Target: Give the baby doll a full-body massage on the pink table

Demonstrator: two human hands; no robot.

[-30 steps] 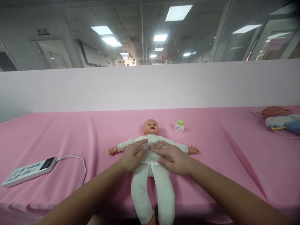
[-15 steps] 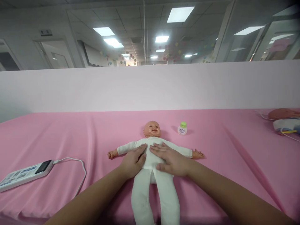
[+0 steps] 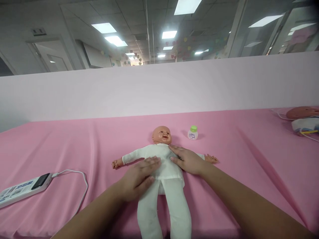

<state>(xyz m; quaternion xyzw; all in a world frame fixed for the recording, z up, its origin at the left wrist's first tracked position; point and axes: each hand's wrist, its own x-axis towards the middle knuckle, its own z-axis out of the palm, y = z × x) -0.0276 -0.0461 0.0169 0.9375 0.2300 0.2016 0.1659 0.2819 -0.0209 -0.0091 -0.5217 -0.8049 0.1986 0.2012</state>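
A baby doll (image 3: 163,154) in a white cloth suit lies on its back, head away from me, arms spread and legs toward me. My left hand (image 3: 139,176) rests flat on the lower left of its torso, fingers stretched out. Higher up, my right hand (image 3: 188,159) lies on the right side of its chest, fingertips near the shoulder and collar. Both hands are open and grasp nothing. Just beyond the doll's arm on the right stands a small clear bottle (image 3: 192,133) with a green cap and a printed label.
Pink cloth (image 3: 62,139) covers the table, with folds on both sides. At left lies a white power bank (image 3: 25,189) with a white cable (image 3: 86,182). At far right are a brown doll part (image 3: 301,113) and a white-and-blue item (image 3: 305,124). A white partition (image 3: 149,89) stands behind.
My right hand has slid up and outward toward the doll's right-side shoulder. My left hand has shifted slightly down across the torso. The view has tilted a little.
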